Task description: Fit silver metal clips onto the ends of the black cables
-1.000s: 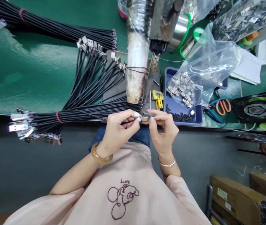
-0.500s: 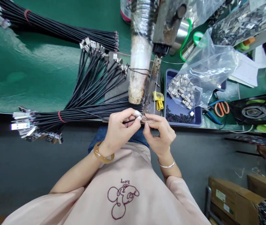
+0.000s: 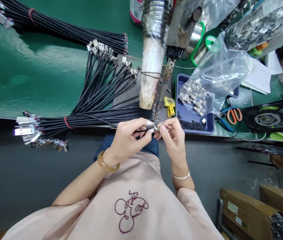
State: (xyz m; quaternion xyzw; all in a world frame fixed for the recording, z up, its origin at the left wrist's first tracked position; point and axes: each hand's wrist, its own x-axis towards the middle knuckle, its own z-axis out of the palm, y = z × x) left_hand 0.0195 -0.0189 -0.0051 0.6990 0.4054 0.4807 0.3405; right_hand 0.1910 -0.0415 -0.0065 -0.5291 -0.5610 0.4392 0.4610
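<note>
My left hand point(image 3: 128, 138) pinches the end of one black cable point(image 3: 141, 130) at the table's front edge. My right hand point(image 3: 172, 138) meets it fingertip to fingertip, pinched on a small metal connector shell point(image 3: 155, 127) at that cable's tip. Left of the hands a bundle of black cables point(image 3: 94, 118) tied with a red band lies flat, its metal plugs point(image 3: 29, 131) hanging over the edge. Above the hands a soldering tool on a wrapped stand point(image 3: 152, 66) points down at the table.
A blue tray point(image 3: 180, 116) holds a clear bag of metal shells point(image 3: 206, 86) and small black parts. Yellow clippers point(image 3: 169, 106), orange-handled scissors point(image 3: 232, 115), a fan point(image 3: 268, 118), a second cable bundle point(image 3: 64, 31) on the green mat point(image 3: 31, 73), cardboard boxes point(image 3: 251, 210) below right.
My right hand has shifted slightly left and closed in on the cable tip, fingers curling tighter around the shell. The left hand stays pinched on the cable.
</note>
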